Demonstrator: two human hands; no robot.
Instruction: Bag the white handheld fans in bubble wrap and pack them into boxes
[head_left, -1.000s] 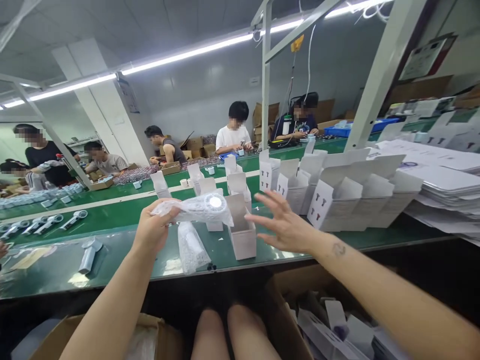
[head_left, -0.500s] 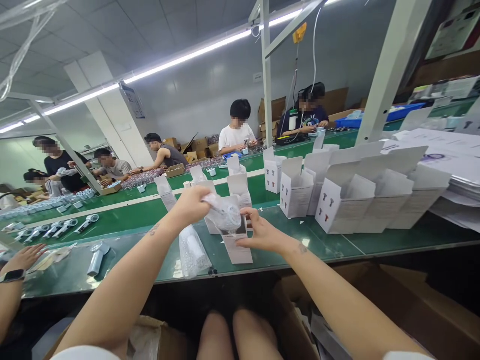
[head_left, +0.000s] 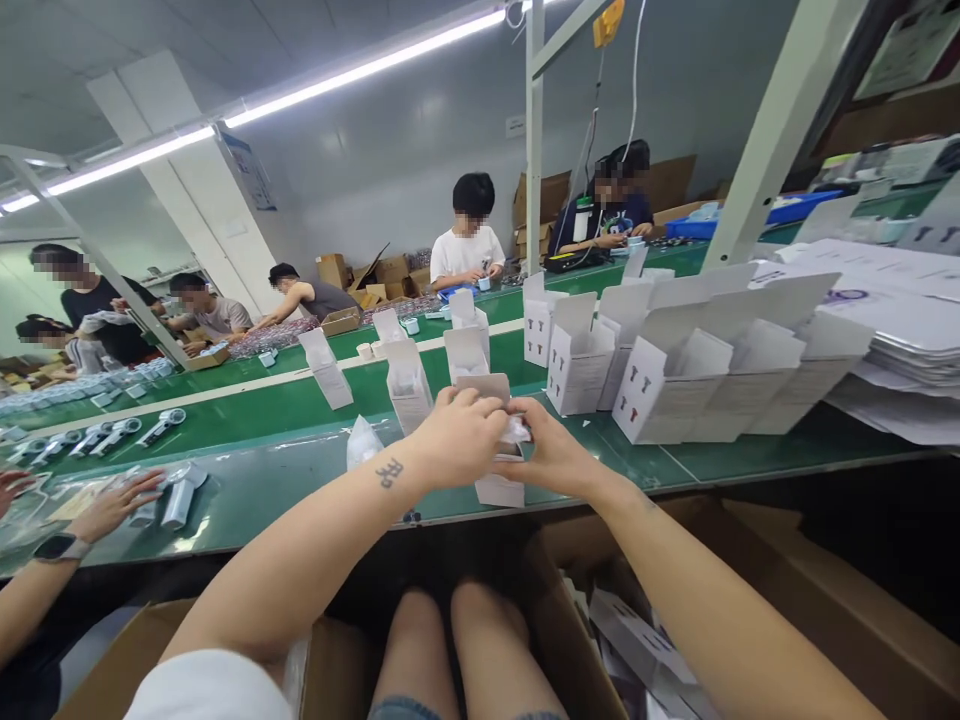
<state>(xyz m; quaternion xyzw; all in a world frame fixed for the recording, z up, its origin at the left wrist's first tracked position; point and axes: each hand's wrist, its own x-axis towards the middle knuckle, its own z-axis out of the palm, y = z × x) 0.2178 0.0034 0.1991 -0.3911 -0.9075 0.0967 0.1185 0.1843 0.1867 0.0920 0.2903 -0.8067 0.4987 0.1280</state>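
A small white carton [head_left: 501,490] stands upright at the near edge of the green bench, its top flap raised. My left hand [head_left: 461,435] reaches over its opening with fingers curled on a bubble-wrapped device [head_left: 516,430], which is mostly inside the carton and largely hidden by my hands. My right hand [head_left: 551,450] grips the carton's right side, thumb and fingers around its upper part. Another wrapped item [head_left: 364,443] lies left of my left wrist, partly covered by my forearm.
Open white cartons [head_left: 664,385] stand in rows to the right, beside stacked flat sheets [head_left: 900,300]. Light-blue handheld devices [head_left: 180,495] lie at left near a co-worker's hand [head_left: 120,505]. Cardboard boxes [head_left: 720,600] sit below the bench. Several people work across the line.
My left hand has moved right and down, taking the wrapped device into the carton. My right hand stays on the carton. The co-worker's hand at left has come closer to the blue devices.
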